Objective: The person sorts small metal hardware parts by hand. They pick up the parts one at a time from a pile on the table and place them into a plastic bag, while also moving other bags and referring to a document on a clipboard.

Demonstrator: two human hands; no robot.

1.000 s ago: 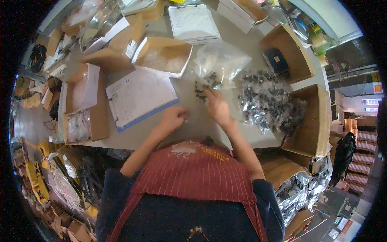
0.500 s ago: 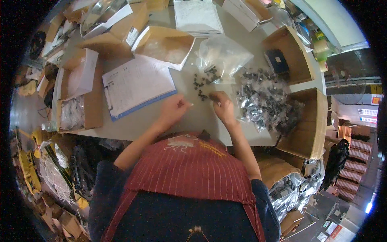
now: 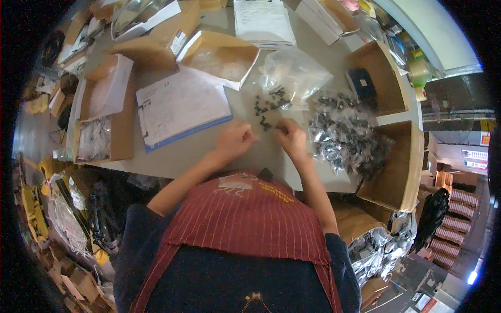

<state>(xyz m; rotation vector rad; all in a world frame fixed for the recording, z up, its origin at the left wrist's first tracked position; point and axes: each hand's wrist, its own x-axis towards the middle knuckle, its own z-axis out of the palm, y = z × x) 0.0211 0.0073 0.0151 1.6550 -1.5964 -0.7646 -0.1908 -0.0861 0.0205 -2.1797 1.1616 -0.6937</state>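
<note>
1. Small dark parts (image 3: 269,107) lie loose on the table (image 3: 209,151), beside our clear bag (image 3: 292,73).
2. Our left hand (image 3: 235,140) stays curled; its grip we cannot tell.
3. Our right hand (image 3: 291,136) has drawn back, pinching one part.

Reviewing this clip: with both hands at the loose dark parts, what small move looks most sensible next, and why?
Probably the right hand should pinch one of the loose dark parts just beyond its fingertips. The parts lie scattered on the table at the mouth of the clear bag, and the left hand rests close beside; whether either hand already holds one is too small to tell.
</note>
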